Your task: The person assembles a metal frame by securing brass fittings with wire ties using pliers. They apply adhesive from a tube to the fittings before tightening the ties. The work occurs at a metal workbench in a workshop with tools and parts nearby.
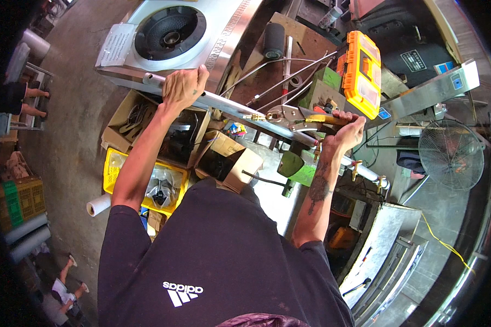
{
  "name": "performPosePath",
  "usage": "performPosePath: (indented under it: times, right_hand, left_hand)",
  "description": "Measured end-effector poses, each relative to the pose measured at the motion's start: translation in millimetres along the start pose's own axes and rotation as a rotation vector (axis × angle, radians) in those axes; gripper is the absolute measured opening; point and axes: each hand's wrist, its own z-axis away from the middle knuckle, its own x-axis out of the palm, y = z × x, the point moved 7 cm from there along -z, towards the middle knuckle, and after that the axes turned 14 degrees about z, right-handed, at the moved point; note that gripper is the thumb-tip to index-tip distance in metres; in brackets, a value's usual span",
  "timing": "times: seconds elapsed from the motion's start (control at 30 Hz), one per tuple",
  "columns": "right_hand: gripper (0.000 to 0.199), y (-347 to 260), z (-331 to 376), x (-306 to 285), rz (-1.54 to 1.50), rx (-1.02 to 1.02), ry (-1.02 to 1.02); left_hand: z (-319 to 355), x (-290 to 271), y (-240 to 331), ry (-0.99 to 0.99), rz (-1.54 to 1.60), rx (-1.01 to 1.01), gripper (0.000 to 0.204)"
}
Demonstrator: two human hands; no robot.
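Note:
A long silvery metal pipe (230, 107) slants across the bench front, its left end near the burner. My left hand (183, 87) is closed around it near that end. In my right hand (346, 133) are the handles of large metal pliers (289, 116), one handle yellowish. Their jaws sit at a small brass fitting (255, 116) on the pipe; whether they clamp it tightly I cannot tell. More brass valves (355, 170) stick out from the pipe's right part. A green vise-like block (297, 168) stands just below the pipe.
A steel stove with a black round burner (170, 34) stands at the far left. An orange organizer case (361, 73) lies beyond my right hand. Cardboard boxes (227, 158) and a yellow crate (112, 163) are below the pipe. A caged fan (451, 155) stands right. Other people's legs (35, 94) show at left.

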Motion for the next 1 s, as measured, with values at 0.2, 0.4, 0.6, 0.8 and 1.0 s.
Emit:
performPosePath:
  times: [0.2,0.4,0.6,0.8,1.0]
  right_hand:
    - [0.028,15.0,-23.8,21.5,-0.050,0.081,-0.097]
    - [0.026,35.3,-48.1,63.5,-0.074,0.196,-0.321]
    - [0.023,46.5,-56.2,120.2,-0.138,0.288,-0.563]
    - [0.021,59.5,-57.1,155.4,-0.058,0.330,-0.693]
    - [0.020,67.9,-48.4,183.3,-0.067,0.400,-0.784]
  left_hand:
    - [1.0,-2.0,2.4,0.017,-0.007,0.010,0.061]
    - [1.4,-2.4,2.3,-0.019,-0.044,0.000,0.059]
    - [0.7,-0.5,0.1,-0.055,-0.021,-0.028,0.059]
    - [-1.0,-2.8,1.5,-0.008,-0.029,-0.013,0.056]
    - [-1.1,-2.6,-1.5,-0.027,-0.011,-0.051,0.057]
